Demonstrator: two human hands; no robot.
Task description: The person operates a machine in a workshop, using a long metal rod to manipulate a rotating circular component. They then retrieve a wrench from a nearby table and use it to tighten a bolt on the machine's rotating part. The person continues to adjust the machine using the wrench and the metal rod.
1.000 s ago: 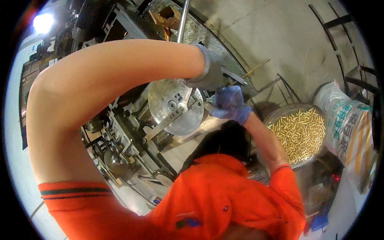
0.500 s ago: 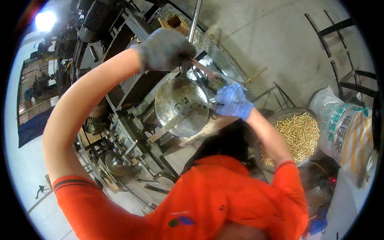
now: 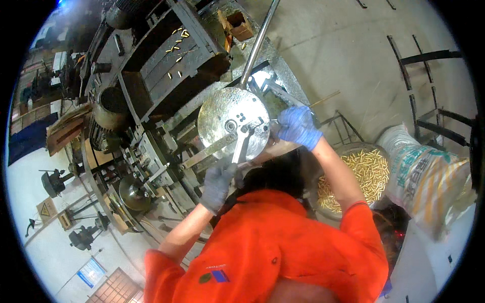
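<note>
The silver metal wrench (image 3: 240,147), gripped by the grey-gloved left hand (image 3: 217,186), is best seated squarely (blue-gloved right hand (image 3: 299,127): hold unclear).

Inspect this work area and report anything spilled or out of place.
Several loose brass-coloured pieces lie scattered on the dark machine tray, beyond and left of the metal disc. They look stray because many similar pieces are gathered in the round basket; whether they spilled, I cannot tell.
</note>
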